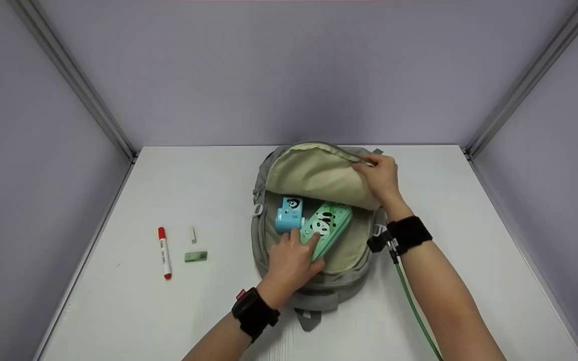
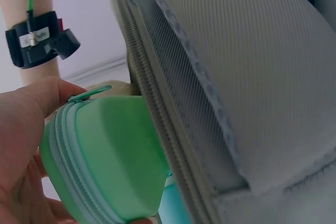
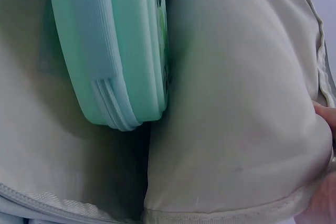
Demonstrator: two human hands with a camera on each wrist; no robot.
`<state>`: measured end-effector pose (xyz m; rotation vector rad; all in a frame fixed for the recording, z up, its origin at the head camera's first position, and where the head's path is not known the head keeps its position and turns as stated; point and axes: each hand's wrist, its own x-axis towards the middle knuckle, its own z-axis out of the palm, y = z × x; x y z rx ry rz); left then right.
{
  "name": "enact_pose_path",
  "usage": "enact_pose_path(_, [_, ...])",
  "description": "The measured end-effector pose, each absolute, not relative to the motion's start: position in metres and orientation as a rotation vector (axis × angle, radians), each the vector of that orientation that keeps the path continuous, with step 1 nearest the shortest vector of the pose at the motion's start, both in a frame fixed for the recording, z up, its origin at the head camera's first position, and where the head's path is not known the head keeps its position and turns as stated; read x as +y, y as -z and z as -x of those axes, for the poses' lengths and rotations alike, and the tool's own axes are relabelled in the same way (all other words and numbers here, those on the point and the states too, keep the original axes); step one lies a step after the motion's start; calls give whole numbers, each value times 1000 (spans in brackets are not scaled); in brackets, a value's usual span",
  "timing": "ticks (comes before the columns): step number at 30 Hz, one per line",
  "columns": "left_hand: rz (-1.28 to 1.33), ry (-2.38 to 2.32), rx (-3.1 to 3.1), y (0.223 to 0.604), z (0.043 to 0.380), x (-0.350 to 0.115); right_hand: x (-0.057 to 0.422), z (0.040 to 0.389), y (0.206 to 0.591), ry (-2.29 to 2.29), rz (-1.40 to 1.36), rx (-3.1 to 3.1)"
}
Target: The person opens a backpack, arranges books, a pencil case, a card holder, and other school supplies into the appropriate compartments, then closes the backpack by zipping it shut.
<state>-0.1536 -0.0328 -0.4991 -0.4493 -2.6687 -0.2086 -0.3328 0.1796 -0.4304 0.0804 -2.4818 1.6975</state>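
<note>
A grey backpack (image 1: 261, 250) lies unzipped on the white table, its pale lining showing. My left hand (image 1: 291, 260) grips a green pencil case (image 1: 336, 223) with panda pictures, its far end inside the backpack. In the left wrist view the zipped end of the pencil case (image 2: 121, 150) sits between thumb and fingers. Beside it in the backpack is a light-blue object (image 1: 289, 215) with a panda picture, its kind unclear. My right hand (image 1: 382, 175) pinches the edge of the raised backpack flap (image 1: 319, 173). The right wrist view shows only part of that hand (image 3: 323, 198).
Left of the backpack on the table lie a red-and-white marker (image 1: 165, 253), a small whitish stick-like piece (image 1: 193, 234) and a small green block (image 1: 195, 256). A green cable (image 1: 414, 306) runs from the right wrist strap. Grey panels enclose the table.
</note>
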Motion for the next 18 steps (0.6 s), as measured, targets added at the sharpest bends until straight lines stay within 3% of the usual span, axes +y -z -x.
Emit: enact_pose_path(18, [373, 68, -2756, 519, 186, 9, 179, 336, 431, -1632, -97, -2487])
